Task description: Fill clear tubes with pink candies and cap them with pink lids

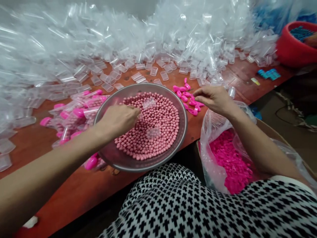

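A round metal tray [182, 130] full of pink beads [158, 122] sits at the near edge of the red-brown table. My left hand [117, 120] reaches over the tray with its fingers closed on a clear plastic tube [148, 104] lying in the beads. A second clear tube [153, 132] rests on the beads lower down. My right hand [213, 98] hovers right of the tray over a small scatter of bright pink caps [184, 96], fingers pinched together; what they hold is too small to make out.
A huge heap of empty clear tubes [123, 43] covers the back of the table. Filled, pink-capped tubes [74, 115] lie left of the tray. A plastic bag of pink caps [230, 162] sits in a box at my right knee. A red basin [289, 49] stands far right.
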The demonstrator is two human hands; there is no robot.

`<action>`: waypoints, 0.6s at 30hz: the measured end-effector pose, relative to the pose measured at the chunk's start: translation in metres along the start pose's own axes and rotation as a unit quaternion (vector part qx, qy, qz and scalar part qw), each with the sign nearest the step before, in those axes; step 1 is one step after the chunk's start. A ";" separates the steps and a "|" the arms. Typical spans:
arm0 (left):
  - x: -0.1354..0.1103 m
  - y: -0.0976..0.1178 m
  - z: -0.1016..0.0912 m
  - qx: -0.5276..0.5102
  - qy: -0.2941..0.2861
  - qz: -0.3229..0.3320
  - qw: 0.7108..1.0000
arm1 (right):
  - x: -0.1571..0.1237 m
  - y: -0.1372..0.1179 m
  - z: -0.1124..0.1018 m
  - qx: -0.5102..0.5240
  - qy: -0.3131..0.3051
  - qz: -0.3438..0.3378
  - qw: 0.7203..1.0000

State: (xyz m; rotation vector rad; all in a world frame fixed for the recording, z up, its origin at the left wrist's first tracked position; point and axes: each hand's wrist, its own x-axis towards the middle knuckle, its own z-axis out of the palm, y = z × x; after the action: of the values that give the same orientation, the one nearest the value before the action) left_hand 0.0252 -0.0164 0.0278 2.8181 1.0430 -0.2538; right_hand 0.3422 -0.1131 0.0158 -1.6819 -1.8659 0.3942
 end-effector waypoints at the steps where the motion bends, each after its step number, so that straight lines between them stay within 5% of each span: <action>1: 0.003 0.003 0.007 0.042 -0.029 0.006 0.999 | -0.004 0.009 0.000 -0.020 -0.024 0.010 0.999; 3: 0.014 0.017 0.020 0.094 -0.062 0.035 0.993 | -0.008 0.020 0.008 -0.055 -0.062 0.023 0.996; 7: 0.040 0.047 0.037 0.049 -0.033 0.057 0.997 | -0.003 0.028 0.034 -0.146 -0.068 0.059 0.985; 11: 0.044 0.045 0.035 -0.168 0.047 0.016 0.985 | 0.010 0.027 0.052 -0.223 -0.094 0.094 0.966; 13: 0.036 0.038 0.030 -0.363 0.077 0.003 0.929 | 0.016 0.025 0.058 -0.257 -0.117 0.102 0.954; 15: 0.026 0.035 0.025 -0.540 0.080 -0.012 0.838 | 0.019 0.024 0.063 -0.280 -0.135 0.095 0.946; 18: 0.015 0.037 0.023 -0.672 0.063 -0.040 0.737 | 0.020 0.027 0.069 -0.287 -0.138 0.080 0.944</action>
State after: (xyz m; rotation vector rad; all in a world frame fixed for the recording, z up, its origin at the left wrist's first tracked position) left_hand 0.0584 -0.0386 0.0046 1.4467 0.7998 0.5158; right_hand 0.3216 -0.0780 -0.0496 -2.2710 -2.1987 0.1558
